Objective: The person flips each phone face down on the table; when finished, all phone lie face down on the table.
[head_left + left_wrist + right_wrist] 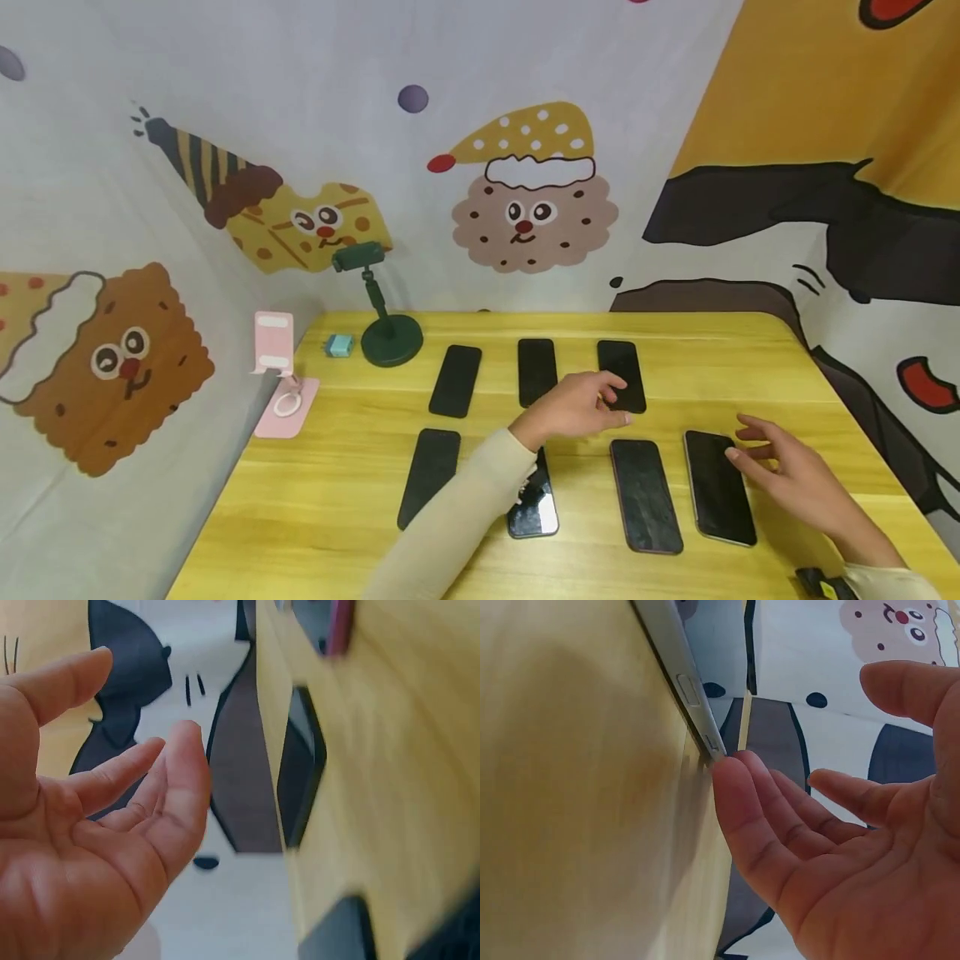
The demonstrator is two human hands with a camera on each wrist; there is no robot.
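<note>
My left hand (579,406) hovers over the table in the head view, fingers spread and loosely bent, overlapping the lower left of a black smartphone (632,367) in the back row. In the left wrist view nothing lies in that palm, and a phone (301,772) is apart from the fingers. My right hand (798,479) is beside the rightmost front phone (720,492), with the thumb over its edge in the head view. From the right wrist, the fingertips (735,787) show right at the corner of that phone's silver side (682,679); the fingers are relaxed.
Other phones lie face up: two in back (455,381) (537,367), and in front a dark one (427,475), a glossy one (534,512) and a red-edged one (647,496). A green stand (392,340), blue charger plug (340,346) and pink phone holder (281,412) stand at left.
</note>
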